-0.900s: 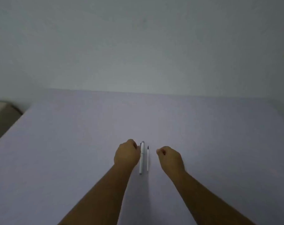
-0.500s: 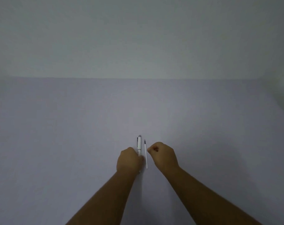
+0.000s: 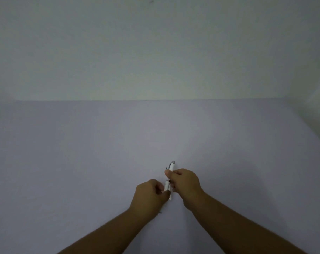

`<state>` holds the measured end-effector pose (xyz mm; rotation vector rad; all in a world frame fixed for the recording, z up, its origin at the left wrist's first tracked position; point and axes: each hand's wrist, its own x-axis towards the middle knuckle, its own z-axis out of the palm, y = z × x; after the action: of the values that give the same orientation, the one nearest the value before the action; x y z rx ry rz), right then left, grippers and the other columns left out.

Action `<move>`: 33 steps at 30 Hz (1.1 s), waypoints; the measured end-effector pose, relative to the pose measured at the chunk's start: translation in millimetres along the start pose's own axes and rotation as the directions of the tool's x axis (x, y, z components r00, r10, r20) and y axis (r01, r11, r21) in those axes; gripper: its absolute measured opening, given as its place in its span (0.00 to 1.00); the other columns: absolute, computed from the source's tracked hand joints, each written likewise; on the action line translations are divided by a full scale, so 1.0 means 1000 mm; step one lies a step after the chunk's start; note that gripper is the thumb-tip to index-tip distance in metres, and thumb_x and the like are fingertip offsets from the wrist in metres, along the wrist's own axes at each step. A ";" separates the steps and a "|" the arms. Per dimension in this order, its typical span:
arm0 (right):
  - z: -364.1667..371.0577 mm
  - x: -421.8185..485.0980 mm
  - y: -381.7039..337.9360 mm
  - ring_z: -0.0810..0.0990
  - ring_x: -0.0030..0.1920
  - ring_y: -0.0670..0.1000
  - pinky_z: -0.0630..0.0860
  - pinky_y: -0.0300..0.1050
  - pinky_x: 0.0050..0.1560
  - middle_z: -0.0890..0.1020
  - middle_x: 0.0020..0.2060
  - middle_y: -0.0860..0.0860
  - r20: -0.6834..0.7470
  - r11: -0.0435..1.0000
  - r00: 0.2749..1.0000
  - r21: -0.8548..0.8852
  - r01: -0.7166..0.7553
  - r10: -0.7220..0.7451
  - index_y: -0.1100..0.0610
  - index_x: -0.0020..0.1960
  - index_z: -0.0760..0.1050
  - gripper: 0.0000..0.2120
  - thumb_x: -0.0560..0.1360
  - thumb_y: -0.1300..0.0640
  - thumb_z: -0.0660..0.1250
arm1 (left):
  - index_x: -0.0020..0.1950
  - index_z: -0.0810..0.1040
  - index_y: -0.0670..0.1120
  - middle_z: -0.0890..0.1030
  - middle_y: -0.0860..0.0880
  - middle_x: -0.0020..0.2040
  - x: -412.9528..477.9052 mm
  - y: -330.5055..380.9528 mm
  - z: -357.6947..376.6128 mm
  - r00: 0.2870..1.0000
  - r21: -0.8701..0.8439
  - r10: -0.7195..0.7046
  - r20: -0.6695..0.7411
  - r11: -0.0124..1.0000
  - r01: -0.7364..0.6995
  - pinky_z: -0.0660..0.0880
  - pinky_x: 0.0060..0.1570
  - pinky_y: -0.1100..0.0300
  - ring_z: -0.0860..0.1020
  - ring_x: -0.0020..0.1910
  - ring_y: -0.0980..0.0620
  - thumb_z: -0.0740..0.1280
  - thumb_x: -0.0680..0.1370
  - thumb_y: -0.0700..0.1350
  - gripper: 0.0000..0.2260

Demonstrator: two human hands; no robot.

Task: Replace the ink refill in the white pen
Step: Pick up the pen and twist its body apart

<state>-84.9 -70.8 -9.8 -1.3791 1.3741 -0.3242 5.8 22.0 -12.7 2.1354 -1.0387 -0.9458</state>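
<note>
Both my hands hold the white pen (image 3: 171, 166) just above the pale table (image 3: 82, 171). My right hand (image 3: 185, 182) grips its upper half, and the grey button end and clip stick out past my fingers, pointing away from me. My left hand (image 3: 150, 194) pinches the lower half of the barrel. A thin white piece (image 3: 170, 197) shows between my hands near the table; it looks like the spare refill, mostly hidden by my fingers.
The table runs back to a plain wall (image 3: 155, 52). Its right edge (image 3: 313, 129) slants off at the far right. Nothing else lies on the surface in view.
The pen lay on the table beside the thin refill with my fists on either side. Now both hands have closed on the pen and raised it, tilted slightly right.
</note>
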 end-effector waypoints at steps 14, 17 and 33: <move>-0.009 0.041 0.025 0.79 0.38 0.54 0.75 0.45 0.42 0.82 0.36 0.56 0.099 0.903 0.994 -0.420 0.087 -0.050 0.58 0.39 0.78 0.09 0.74 0.55 0.66 | 0.43 0.80 0.41 0.83 0.42 0.40 0.003 -0.006 0.005 0.950 -0.466 -0.311 0.024 0.837 0.286 0.82 0.43 0.54 0.82 0.38 0.48 0.69 0.73 0.44 0.06; -0.005 0.040 0.030 0.80 0.44 0.56 0.71 0.42 0.43 0.83 0.43 0.57 0.035 0.907 0.996 -0.412 0.089 -0.081 0.62 0.46 0.78 0.10 0.75 0.55 0.64 | 0.44 0.79 0.42 0.83 0.43 0.41 0.009 -0.004 0.007 0.944 -0.477 -0.330 0.012 0.828 0.295 0.81 0.39 0.58 0.81 0.39 0.48 0.69 0.73 0.42 0.04; -0.023 0.013 0.002 0.71 0.34 0.51 0.71 0.45 0.37 0.74 0.31 0.55 0.199 0.991 0.971 0.010 0.132 -0.132 0.66 0.41 0.77 0.23 0.71 0.43 0.67 | 0.39 0.73 0.57 0.77 0.55 0.32 -0.002 0.014 0.016 0.991 -0.138 -0.057 -0.121 0.990 0.040 0.71 0.33 0.67 0.74 0.30 0.58 0.67 0.75 0.48 0.06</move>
<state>-100.0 -92.4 -9.6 -1.4681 1.1215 -0.2630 -13.7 13.3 -11.4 2.0863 -0.8415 -0.8680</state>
